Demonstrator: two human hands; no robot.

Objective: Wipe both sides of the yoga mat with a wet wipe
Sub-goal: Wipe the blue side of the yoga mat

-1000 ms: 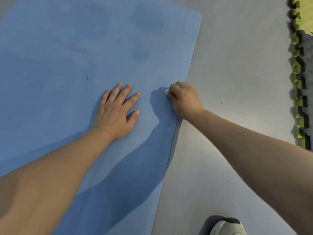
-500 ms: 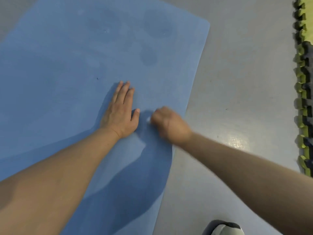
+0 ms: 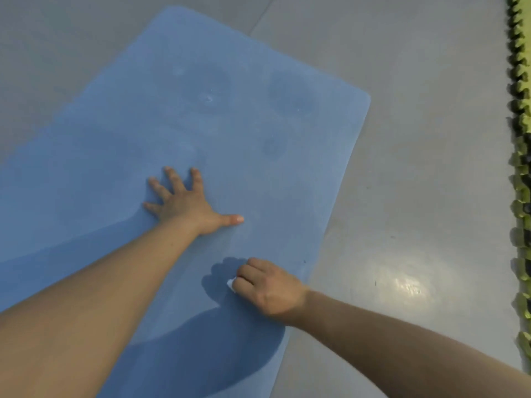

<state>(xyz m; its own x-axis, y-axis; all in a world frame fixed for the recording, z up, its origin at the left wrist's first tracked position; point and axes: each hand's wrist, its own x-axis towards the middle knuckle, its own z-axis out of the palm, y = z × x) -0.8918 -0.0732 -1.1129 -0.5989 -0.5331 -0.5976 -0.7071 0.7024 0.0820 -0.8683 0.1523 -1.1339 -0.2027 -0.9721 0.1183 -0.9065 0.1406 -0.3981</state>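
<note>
the flat blue foam yoga mat [image 3: 218, 133] lies spread on the smooth grey floor [image 3: 416, 168], one rounded corner toward the far right. the left hand [image 3: 186, 202] rests on it palm down with fingers splayed and the thumb stretched out to the side, acting as an anchor. the right hand [image 3: 267, 285] is curled into a loose fist near the mat's right edge, gripping a small bunched white wet wipe [image 3: 230, 282], of which only a scrap peeks out by the knuckles; it seems pressed to the mat surface

the step in hand looks like wiping the top face along the near right portion. to do it well, keep the anchoring palm firm so the light foam does not creep or ripple, and pull the wipe in overlapping passes running right up to the edge, not over it onto the floor. the darker patches farther up the mat may be damp or soiled spots and deserve a slower pass. opening the wipe out flatter would probably cover more surface per stroke. the underside cannot be seen, so it likely remains to be done after flipping

along the far right runs a strip of green and dark interlocking foam tiles [image 3: 520, 168]
</note>
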